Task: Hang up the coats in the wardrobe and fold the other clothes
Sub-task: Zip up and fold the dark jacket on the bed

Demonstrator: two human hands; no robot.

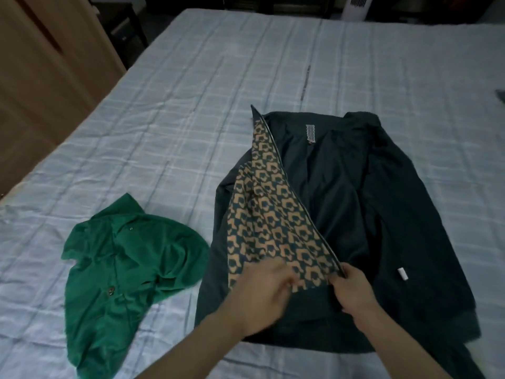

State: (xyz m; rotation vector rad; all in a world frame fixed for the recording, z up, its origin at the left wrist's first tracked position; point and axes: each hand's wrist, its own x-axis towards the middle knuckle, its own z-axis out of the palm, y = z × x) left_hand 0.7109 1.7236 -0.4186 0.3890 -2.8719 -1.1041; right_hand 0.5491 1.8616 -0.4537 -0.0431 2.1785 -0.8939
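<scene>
**Both hands at the hem of a dark jacket on the bed**

The right hand (352,292) pinches the lower corner of the patterned front panel (276,222), fingers curled round its piped edge. Just beside it, the left hand (266,294) rests on the same panel's bottom hem with its fingers bent into the cloth; motion blur hides whether that grip is pinching the fabric or merely pressing it. The panel, tan shapes on dark ground, is folded across the open dark jacket (341,203), which lies flat with its lining up, collar away from the person, a small white tag (402,274) showing on its right half. Left of the jacket, near but apart, a green buttoned shirt (123,266) lies crumpled. Both garments sit on a bed (191,91) covered in a pale blue checked quilt. A wooden wardrobe (41,77) stands along the bed's left side.
</scene>
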